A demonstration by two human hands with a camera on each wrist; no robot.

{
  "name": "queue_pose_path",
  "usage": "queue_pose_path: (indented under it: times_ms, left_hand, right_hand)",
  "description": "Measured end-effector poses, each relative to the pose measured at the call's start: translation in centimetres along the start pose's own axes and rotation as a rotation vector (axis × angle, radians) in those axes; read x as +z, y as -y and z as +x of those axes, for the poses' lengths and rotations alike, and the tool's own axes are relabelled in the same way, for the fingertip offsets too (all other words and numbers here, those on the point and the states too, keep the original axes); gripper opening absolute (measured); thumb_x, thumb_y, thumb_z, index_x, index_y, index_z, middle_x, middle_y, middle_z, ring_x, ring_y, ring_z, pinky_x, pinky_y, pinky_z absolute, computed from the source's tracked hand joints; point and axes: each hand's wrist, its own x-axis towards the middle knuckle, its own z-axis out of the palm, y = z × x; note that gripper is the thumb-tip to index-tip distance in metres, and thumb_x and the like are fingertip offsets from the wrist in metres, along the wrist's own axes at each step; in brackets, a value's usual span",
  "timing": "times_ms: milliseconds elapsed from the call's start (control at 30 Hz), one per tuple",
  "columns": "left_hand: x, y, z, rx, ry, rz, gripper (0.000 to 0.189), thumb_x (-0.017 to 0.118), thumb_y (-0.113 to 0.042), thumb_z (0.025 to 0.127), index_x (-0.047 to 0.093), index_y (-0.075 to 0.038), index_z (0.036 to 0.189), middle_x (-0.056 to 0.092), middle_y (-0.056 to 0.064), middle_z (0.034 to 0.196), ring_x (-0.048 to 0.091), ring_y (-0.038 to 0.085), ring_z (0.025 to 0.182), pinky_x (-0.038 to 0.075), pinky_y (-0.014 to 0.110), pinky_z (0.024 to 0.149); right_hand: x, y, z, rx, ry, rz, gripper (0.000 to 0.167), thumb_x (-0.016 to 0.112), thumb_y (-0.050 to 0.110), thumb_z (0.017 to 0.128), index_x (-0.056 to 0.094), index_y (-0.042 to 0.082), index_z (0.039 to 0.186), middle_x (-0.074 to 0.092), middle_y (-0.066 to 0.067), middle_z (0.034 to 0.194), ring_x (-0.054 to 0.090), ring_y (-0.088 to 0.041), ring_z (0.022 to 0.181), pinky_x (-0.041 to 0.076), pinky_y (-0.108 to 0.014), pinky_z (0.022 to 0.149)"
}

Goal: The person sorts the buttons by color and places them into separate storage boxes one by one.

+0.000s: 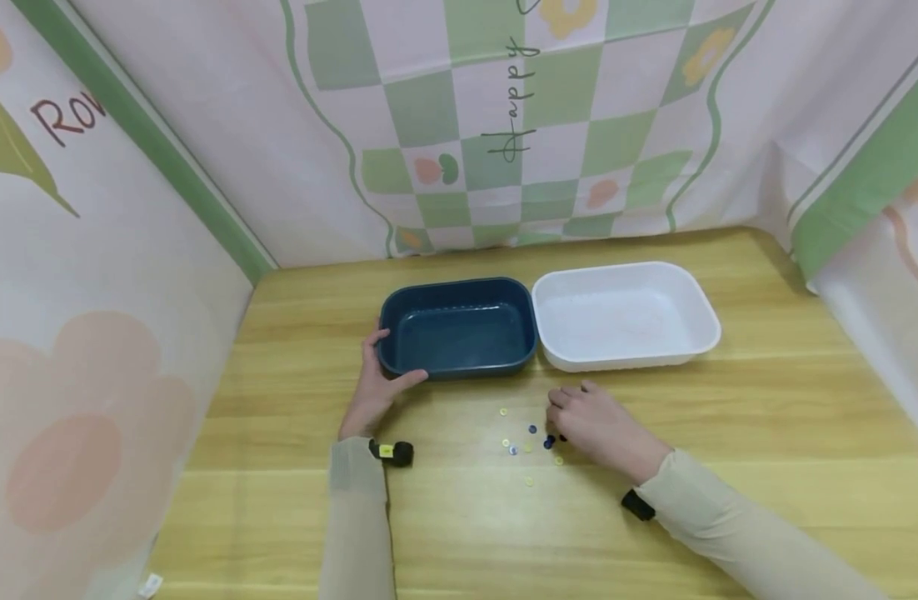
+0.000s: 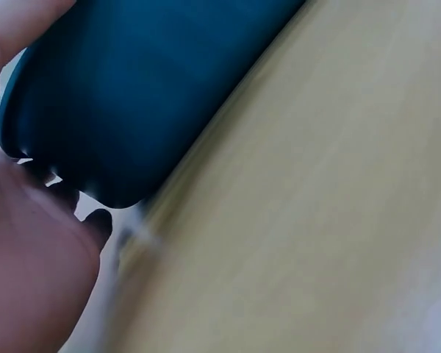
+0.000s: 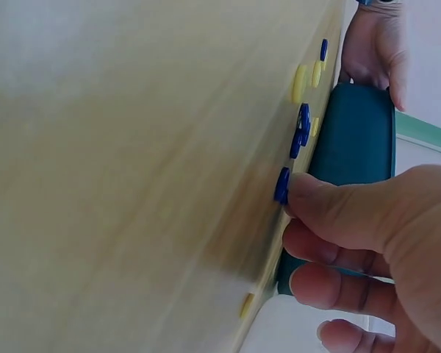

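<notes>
My left hand (image 1: 373, 390) holds the left end of the dark blue plastic tub (image 1: 459, 342), thumb along its front rim and fingers round its side. In the left wrist view, the fingers curve behind the tub's corner (image 2: 132, 110). Low over the table, my right hand (image 1: 605, 429) has its thumb tip right at a dark blue button (image 3: 281, 185). Its other fingers are loosely bent, apart from the thumb. Several small blue buttons (image 1: 532, 429) and yellow buttons (image 1: 530, 482) lie scattered to the left of this hand.
A white plastic tub (image 1: 627, 321) stands right beside the blue one, at its right. Both are on a wood-grain table (image 1: 459, 533). Patterned cloth (image 1: 489, 108) hangs behind the table and at both sides.
</notes>
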Motion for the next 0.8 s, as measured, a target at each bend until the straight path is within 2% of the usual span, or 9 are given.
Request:
queue_pose_path:
  times_ms: [100, 200, 300, 400, 500, 800]
  left_hand:
    - [0.07, -0.02, -0.09, 0.017, -0.005, 0.050, 0.094, 0.088, -0.021, 0.072, 0.024, -0.012, 0.140, 0.001, -0.010, 0.162, 0.004, 0.017, 0.146, 0.009, 0.047, 0.117]
    - [0.07, -0.14, -0.13, 0.001, -0.020, 0.133, 0.097, 0.090, -0.030, 0.068, 0.025, -0.014, 0.138, 0.004, -0.009, 0.162, 0.007, 0.020, 0.146, 0.012, 0.050, 0.116]
    - [0.04, -0.30, -0.06, -0.014, -0.028, 0.188, 0.105, 0.090, -0.037, 0.066, 0.023, -0.024, 0.146, 0.005, -0.010, 0.161, 0.008, 0.023, 0.146, 0.014, 0.054, 0.114]
    - [-0.01, -0.45, -0.03, -0.030, -0.030, 0.217, 0.116, 0.090, -0.039, 0.066, 0.014, -0.038, 0.153, 0.005, -0.011, 0.161, 0.007, 0.024, 0.147, 0.014, 0.058, 0.114]
    - [-0.07, -0.44, -0.01, -0.051, -0.028, 0.240, 0.119, 0.089, -0.042, 0.066, 0.007, -0.047, 0.153, 0.006, -0.012, 0.160, 0.007, 0.024, 0.147, 0.014, 0.058, 0.113]
    - [-0.14, -0.39, -0.01, -0.080, -0.020, 0.285, 0.116, 0.083, -0.057, 0.068, 0.005, -0.048, 0.152, 0.005, -0.018, 0.159, 0.008, 0.022, 0.147, 0.016, 0.056, 0.114]
  right_hand:
    - [0.00, 0.02, -0.05, -0.012, -0.006, -0.013, 0.014, 0.081, 0.005, 0.073, 0.072, 0.010, 0.083, 0.060, -0.002, 0.081, 0.055, -0.018, 0.072, 0.034, -0.029, 0.057]
    - [0.09, 0.08, -0.07, -0.019, -0.011, -0.026, 0.012, 0.080, 0.006, 0.075, 0.072, 0.009, 0.083, 0.060, -0.003, 0.081, 0.054, -0.018, 0.072, 0.035, -0.029, 0.057]
    - [0.14, 0.10, -0.02, -0.020, -0.016, -0.029, 0.010, 0.079, 0.006, 0.077, 0.071, 0.008, 0.083, 0.059, -0.003, 0.081, 0.053, -0.018, 0.073, 0.035, -0.029, 0.057]
    - [0.11, 0.12, 0.01, -0.017, -0.019, -0.021, 0.009, 0.078, 0.006, 0.077, 0.071, 0.008, 0.083, 0.059, -0.003, 0.080, 0.053, -0.018, 0.073, 0.036, -0.030, 0.058]
    - [0.13, 0.13, 0.00, -0.008, -0.014, -0.002, 0.010, 0.079, 0.007, 0.077, 0.071, 0.008, 0.084, 0.059, -0.003, 0.080, 0.052, -0.018, 0.072, 0.036, -0.030, 0.058]
    - [0.37, 0.14, -0.09, 0.003, -0.021, 0.016, 0.011, 0.079, 0.007, 0.078, 0.071, 0.007, 0.085, 0.059, -0.003, 0.082, 0.052, -0.018, 0.073, 0.036, -0.030, 0.059]
